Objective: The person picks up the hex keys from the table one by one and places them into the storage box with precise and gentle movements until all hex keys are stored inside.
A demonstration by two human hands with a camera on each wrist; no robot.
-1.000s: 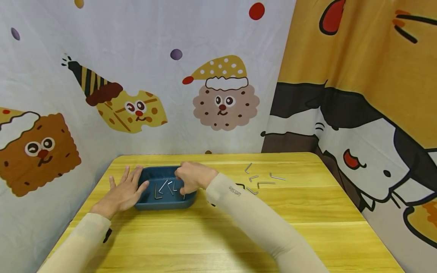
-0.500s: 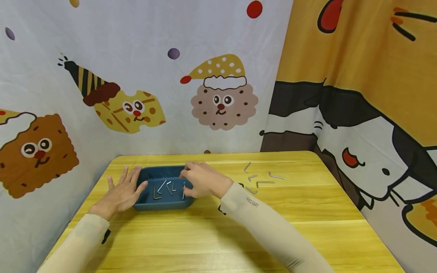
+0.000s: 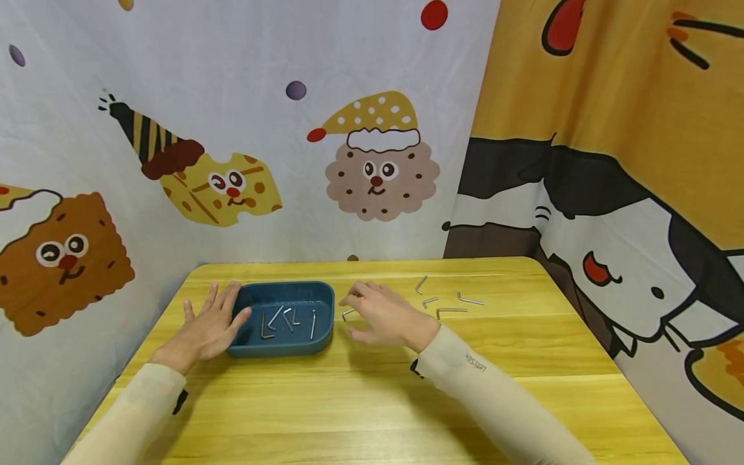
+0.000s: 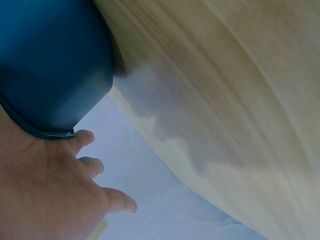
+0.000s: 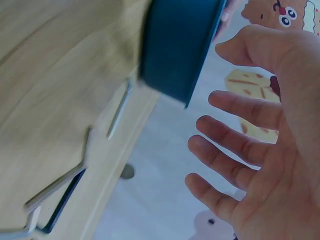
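A blue rectangular tray (image 3: 281, 351) sits on the table, holding several L-shaped hex keys. One hex key (image 3: 313, 325) lies apart from the others at the tray's right end. With fingers spread, my left hand (image 3: 203, 332) rests against the tray's left side; the left wrist view shows its palm (image 4: 47, 192) at the tray's edge. My right hand (image 3: 386, 313) is just right of the tray, over the table. Its fingers (image 5: 235, 142) are loosely extended and grip nothing. Partly hidden beneath that hand is another hex key (image 3: 348, 314).
Several more hex keys lie on the wooden table (image 3: 372, 407) to the right, among them a long one (image 3: 452, 310) and one farther right (image 3: 471, 299). A cartoon-printed curtain (image 3: 232, 51) stands behind the table.
My right hand has drawn out of the tray and moved right, uncovering the hex key at the tray's right end. The left hand stays at the tray's left side.
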